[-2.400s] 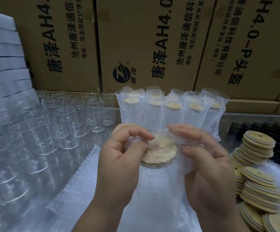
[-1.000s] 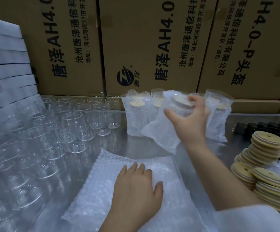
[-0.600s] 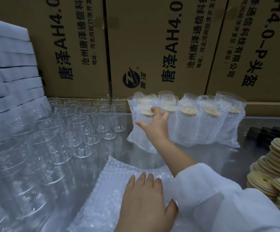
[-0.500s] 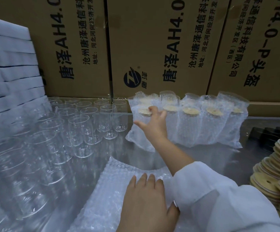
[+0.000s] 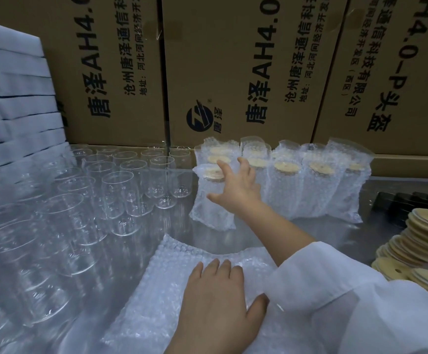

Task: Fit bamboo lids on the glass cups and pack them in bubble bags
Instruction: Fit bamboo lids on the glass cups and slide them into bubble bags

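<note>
- Done so far, as I read it: a batch of bagged cups (image 5: 310, 185) stands upright in rows along the table's (image 5: 246, 236) back edge, up vs. the cardboard boxes (image 5: 233, 72).
- Left to do: lots. Bare glass cups (image 5: 120, 190) crowd the table's left side, no lids on. Bamboo lids (image 5: 422, 241) are piled at the right edge, flat bubble bags (image 5: 172, 284) at the front edge. I'd say well under half done.
- Right hand (image 5: 235, 190): fingers splayed, straight-ish, against the front-left bagged cup (image 5: 209, 198); no grip that I can see.
- Left hand (image 5: 215, 302): flat on the bubble bags, fingers together.
- That cup: upright, lid showing pale thru the bubble film near the top, bag foot flared on the table, just beside the bare cups.
</note>
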